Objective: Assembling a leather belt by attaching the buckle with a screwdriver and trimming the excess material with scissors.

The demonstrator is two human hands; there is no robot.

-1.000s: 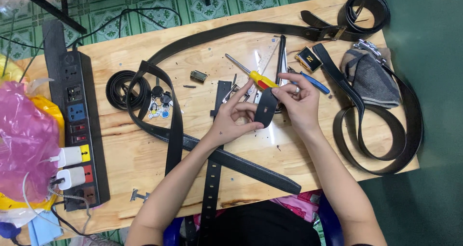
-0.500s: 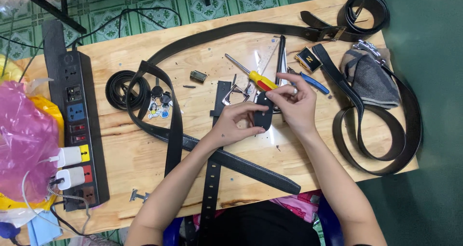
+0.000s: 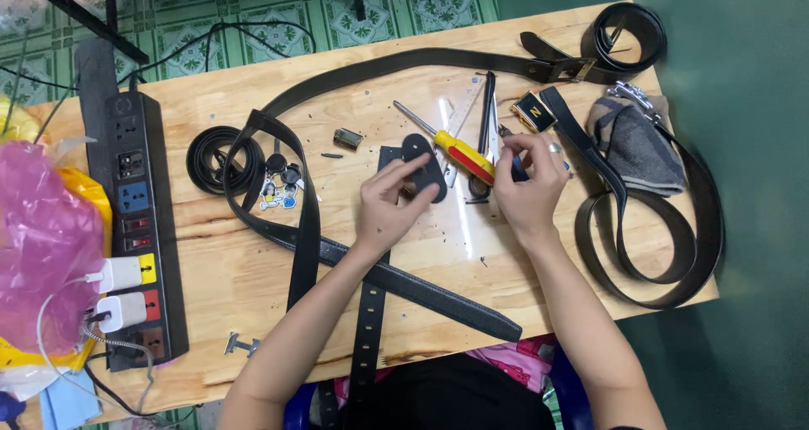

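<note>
The wooden worktop [image 3: 253,270] is crowded with black belts [image 3: 404,282], so a sleeve or wrist could snag one and drag small parts off the edge. The left hand [image 3: 392,206] pinches a rounded black leather piece [image 3: 424,167] between thumb and fingers, just above the worktop's middle; a loose pinch could let it twist. The right hand [image 3: 529,185] is closed around a small dark blue-tipped tool [image 3: 516,167], partly hidden. The red-and-yellow screwdriver [image 3: 455,150] lies between the 2 hands and could roll if knocked.
</note>
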